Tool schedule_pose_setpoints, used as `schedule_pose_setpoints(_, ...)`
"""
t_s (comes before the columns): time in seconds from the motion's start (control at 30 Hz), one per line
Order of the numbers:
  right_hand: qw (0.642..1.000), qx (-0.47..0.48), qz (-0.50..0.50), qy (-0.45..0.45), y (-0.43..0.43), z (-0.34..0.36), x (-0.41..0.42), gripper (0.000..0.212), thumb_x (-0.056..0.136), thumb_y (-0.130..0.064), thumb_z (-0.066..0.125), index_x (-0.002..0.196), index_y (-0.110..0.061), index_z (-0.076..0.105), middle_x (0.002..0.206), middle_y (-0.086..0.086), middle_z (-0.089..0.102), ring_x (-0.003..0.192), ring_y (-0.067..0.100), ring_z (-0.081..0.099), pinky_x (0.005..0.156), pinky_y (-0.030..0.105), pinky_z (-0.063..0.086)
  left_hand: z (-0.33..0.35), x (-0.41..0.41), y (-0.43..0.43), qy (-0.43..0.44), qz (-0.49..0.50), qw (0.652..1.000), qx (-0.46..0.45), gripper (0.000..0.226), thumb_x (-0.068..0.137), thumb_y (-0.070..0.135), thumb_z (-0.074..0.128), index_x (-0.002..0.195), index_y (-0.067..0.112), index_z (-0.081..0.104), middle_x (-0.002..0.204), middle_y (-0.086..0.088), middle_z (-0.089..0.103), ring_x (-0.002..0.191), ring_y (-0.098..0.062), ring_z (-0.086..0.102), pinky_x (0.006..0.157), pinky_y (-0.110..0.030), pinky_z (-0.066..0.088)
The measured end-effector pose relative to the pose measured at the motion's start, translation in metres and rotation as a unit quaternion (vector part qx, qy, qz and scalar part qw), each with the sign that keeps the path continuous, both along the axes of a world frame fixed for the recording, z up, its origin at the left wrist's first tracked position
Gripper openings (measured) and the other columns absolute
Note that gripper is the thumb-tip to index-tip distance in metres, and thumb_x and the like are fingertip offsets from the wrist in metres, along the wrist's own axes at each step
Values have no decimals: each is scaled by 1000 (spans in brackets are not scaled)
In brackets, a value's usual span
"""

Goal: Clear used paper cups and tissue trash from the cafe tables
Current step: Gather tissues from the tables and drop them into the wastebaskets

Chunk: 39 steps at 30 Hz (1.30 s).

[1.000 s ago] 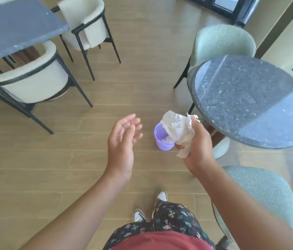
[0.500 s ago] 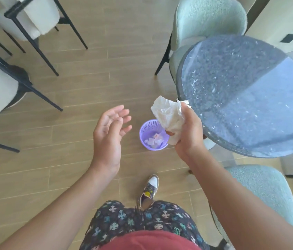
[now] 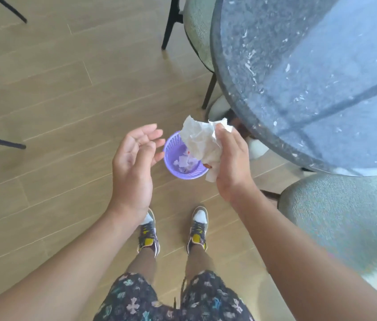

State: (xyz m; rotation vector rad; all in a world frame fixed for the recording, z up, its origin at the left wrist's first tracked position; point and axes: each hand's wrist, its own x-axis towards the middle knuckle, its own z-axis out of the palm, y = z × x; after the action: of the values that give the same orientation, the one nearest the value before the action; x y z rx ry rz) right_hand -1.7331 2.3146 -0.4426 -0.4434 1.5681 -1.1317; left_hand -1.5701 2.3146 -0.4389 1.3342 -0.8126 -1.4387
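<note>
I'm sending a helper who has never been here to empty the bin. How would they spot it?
Find the round dark stone table on the right. On the wooden floor beside its near edge stands a small wastebasket, below the crumpled tissue the right hand holds. It alone is lilac: plastic mesh with white scraps inside.

The purple basket (image 3: pixel 168 156) sits on the floor (image 3: pixel 67 112) with the left half of its mouth open from above. The crumpled tissue (image 3: pixel 200 140) in the right hand (image 3: pixel 231 163) overhangs its right rim. The round table (image 3: pixel 310 84) crowds in from the right, with one green chair (image 3: pixel 340 225) nearer and another chair (image 3: pixel 198 35) behind. Left of the basket there is open floor, where the left hand (image 3: pixel 134 165) hovers.
</note>
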Motion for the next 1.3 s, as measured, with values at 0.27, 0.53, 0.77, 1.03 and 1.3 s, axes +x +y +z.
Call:
schedule_pose_setpoints(0.27,997,52,-57,23,-15,-160,5,27,105,-31,54,98,-10,69,81,-4,65,69,12,60,63,28,46,-151,0,-40,-21,-22,999,23,25,94,25,51,114,23,66,118,-2,71,110,-17,68,96,-37,56)
schedule_pose_setpoints(0.53,994,71,-80,30,-9,-255,-8,30,104,-30,53,82,-18,70,70,-3,58,61,16,50,52,25,40,-253,-6,-42,-50,-22,998,23,23,94,35,54,111,28,67,113,6,72,110,-16,68,94,-35,55)
schedule_pose_setpoints(0.77,990,112,-80,30,-6,-311,-23,27,105,-32,54,91,-17,70,75,1,63,62,18,54,53,29,40,-283,-14,-43,-53,-31,998,28,27,92,40,56,112,27,67,116,0,71,113,-19,68,92,-33,55)
schedule_pose_setpoints(1.03,980,198,-13,12,-59,-423,-5,29,104,-50,53,114,-26,64,104,-8,70,97,17,70,89,41,59,-313,-1,-39,-59,-18,998,30,23,93,28,52,111,24,67,107,8,74,109,-10,67,94,-30,56)
schedule_pose_setpoints(1.3,975,220,22,-19,-83,-444,9,28,104,-56,50,100,-31,61,111,-2,63,102,19,64,92,49,60,-325,17,-40,-67,-9,997,30,25,92,27,51,111,25,66,105,19,75,104,-3,68,89,-25,56)
